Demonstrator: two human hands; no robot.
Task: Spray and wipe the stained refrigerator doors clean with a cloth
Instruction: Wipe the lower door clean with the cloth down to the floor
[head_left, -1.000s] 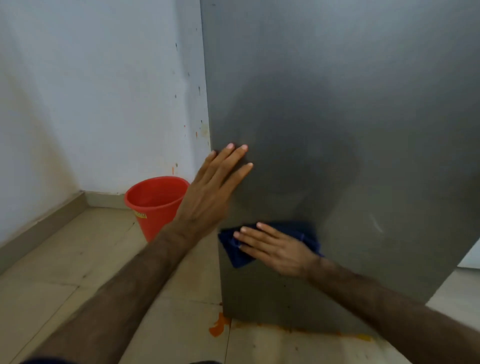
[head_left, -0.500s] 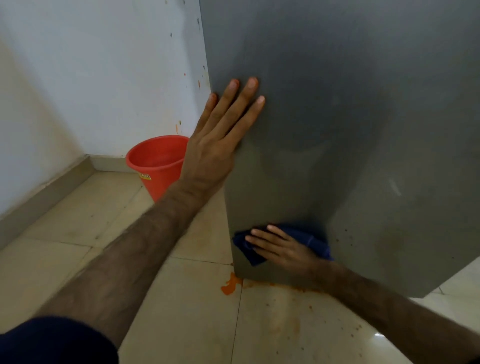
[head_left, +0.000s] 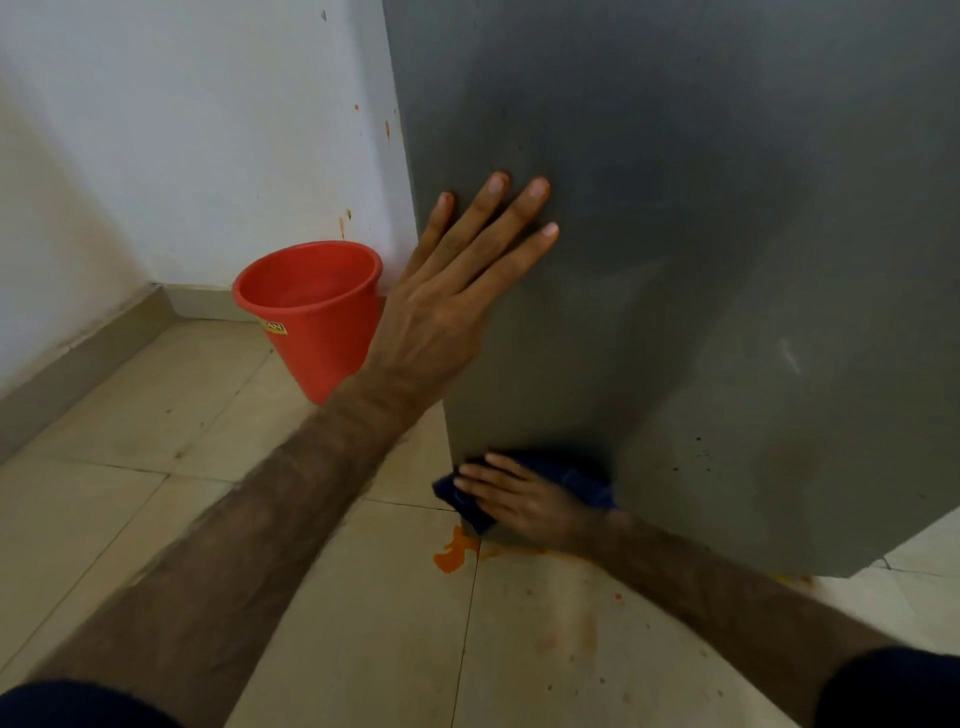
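The grey refrigerator door (head_left: 701, 234) fills the right side of the head view. My left hand (head_left: 457, 296) lies flat on it near its left edge, fingers straight and spread. My right hand (head_left: 524, 499) presses a dark blue cloth (head_left: 576, 478) against the door's bottom left corner, fingers extended over the cloth. A few small dark specks mark the door low on the right. No spray bottle is in view.
A red bucket (head_left: 311, 306) stands on the tiled floor by the white wall, just left of the refrigerator. An orange stain (head_left: 454, 556) lies on the floor below the door corner, with fainter smears to its right. Orange splatters dot the wall.
My right hand has slid the cloth down the door, from mid-height to the bottom corner. My left hand stays flat on the door.
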